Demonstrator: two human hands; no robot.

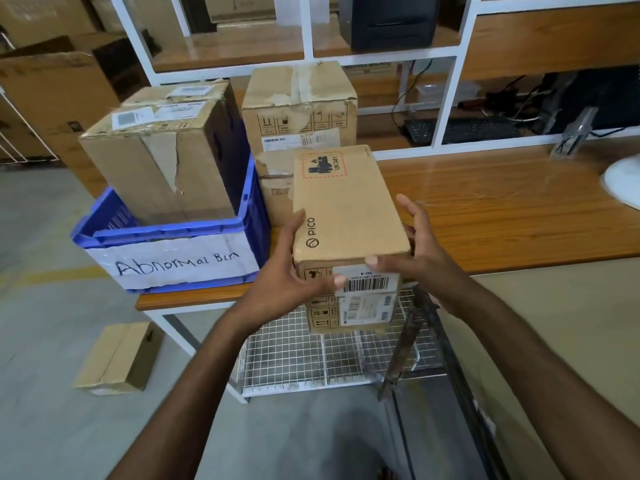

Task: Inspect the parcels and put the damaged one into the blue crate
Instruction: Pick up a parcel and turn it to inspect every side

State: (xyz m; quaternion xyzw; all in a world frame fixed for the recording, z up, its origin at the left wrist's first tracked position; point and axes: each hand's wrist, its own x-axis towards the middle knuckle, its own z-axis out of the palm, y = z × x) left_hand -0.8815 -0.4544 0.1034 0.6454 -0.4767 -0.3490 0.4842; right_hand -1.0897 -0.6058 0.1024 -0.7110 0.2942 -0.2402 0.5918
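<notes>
I hold a brown PICO parcel (346,209) between both hands above the table's front edge. My left hand (291,271) grips its left side with the thumb on the near face. My right hand (412,251) holds the right side, thumb across the barcode label. The parcel's top looks intact. The blue crate (173,237), labelled "Abnormal Bin", stands on the table's left end. Inside it sits a large torn cardboard box (159,157). Behind the held parcel are stacked two more parcels, an upper one (298,105) with scuffed tape and a lower one (277,188).
The wooden table (485,209) stretches right, with a white object (623,181) at its far right edge. A white shelf frame (446,81) stands behind, with a keyboard (464,129) beyond it. A wire rack (311,358) is under the table. A small box (117,358) lies on the floor.
</notes>
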